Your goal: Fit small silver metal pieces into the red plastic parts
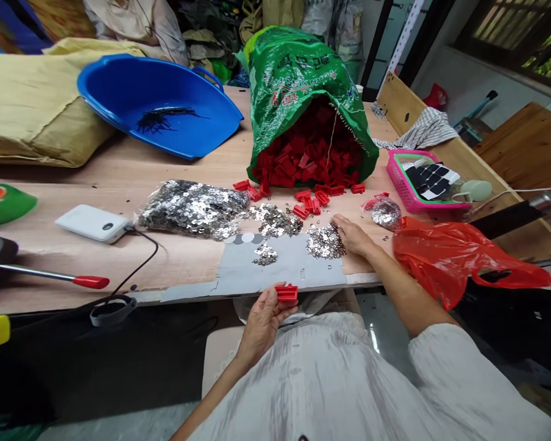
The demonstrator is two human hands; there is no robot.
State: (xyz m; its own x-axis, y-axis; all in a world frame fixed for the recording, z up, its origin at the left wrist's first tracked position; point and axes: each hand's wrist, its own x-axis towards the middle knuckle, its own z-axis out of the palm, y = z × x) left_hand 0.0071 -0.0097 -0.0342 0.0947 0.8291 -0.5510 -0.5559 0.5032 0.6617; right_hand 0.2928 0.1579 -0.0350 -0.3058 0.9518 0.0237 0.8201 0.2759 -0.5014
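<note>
My left hand (267, 315) is closed on a small red plastic part (287, 293), a rectangular piece with a hollow side, held just off the table's front edge. At the right side of a pile of small shiny metal pieces (324, 242) lies my right hand (352, 236), its fingers stretched out and touching the pile; its fingertips are partly hidden. Further left are a smaller heap of metal pieces (265, 254) and a larger one (275, 220). Several loose red parts (310, 202) lie beyond the piles.
A green woven sack (298, 67) spills red parts at the back. A clear bag of metal pieces (193, 208), a white power bank (93, 223) and a blue basin (165, 92) stand left. To the right are a pink basket (401, 180) and a red plastic bag (450, 251).
</note>
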